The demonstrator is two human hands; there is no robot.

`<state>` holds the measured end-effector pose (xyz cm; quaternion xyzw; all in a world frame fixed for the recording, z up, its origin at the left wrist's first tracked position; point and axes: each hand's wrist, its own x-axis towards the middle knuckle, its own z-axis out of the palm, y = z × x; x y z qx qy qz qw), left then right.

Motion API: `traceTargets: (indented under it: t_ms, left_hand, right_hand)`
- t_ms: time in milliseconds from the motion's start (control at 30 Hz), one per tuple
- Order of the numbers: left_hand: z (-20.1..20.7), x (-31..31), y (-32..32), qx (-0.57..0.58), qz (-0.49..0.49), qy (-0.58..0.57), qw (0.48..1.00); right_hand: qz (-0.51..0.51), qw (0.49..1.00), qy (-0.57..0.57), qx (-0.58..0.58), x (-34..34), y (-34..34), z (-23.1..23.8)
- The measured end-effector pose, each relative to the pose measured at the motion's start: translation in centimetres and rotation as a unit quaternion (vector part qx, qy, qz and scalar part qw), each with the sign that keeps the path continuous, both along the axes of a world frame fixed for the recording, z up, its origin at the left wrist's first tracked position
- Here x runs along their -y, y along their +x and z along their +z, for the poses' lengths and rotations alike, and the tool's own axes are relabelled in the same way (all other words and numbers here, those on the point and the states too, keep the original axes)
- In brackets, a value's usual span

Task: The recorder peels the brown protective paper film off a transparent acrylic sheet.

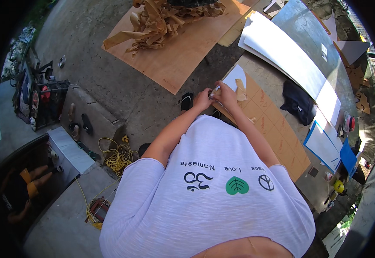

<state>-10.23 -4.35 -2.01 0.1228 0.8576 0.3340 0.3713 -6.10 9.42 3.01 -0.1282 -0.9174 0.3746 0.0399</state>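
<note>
Both my hands meet in front of me, at the near left corner of a work table. The fingers of my left hand (pixel 203 98) are closed, pressed close to the right. My right hand (pixel 226 96) is closed too, its fingers bent round a small pale object (pixel 214 91) between the hands. Its kind is too small and too covered to make out. Just beyond my right hand a white sheet piece (pixel 235 77) lies on the table, with a torn strip of brown paper (pixel 240 90) beside it. Under them is a brown board (pixel 277 133) marked with red lines.
Large white sheets (pixel 286 56) and a dark cloth cap (pixel 298 102) lie to the right, near a blue-edged board (pixel 323 146). Crumpled brown paper (pixel 159 28) heaps on a brown panel (pixel 170 71) ahead. A yellow cord (pixel 118 157) coils at left; another person (pixel 22 185) sits lower left.
</note>
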Motion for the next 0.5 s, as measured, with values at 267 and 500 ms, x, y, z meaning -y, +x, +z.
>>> traceTargets:
  t_ms: [267,500]
  left_hand:
    - [1.6,-0.3,0.0,0.015,0.047,-0.014,0.999]
    - [2.4,-0.7,-0.2,0.036,0.056,-0.05,0.997]
  right_hand:
    - [0.247,0.924,0.12,0.267,-2.6,-5.0,0.3]
    - [0.312,0.917,0.097,0.229,-3.0,-6.8,-2.0]
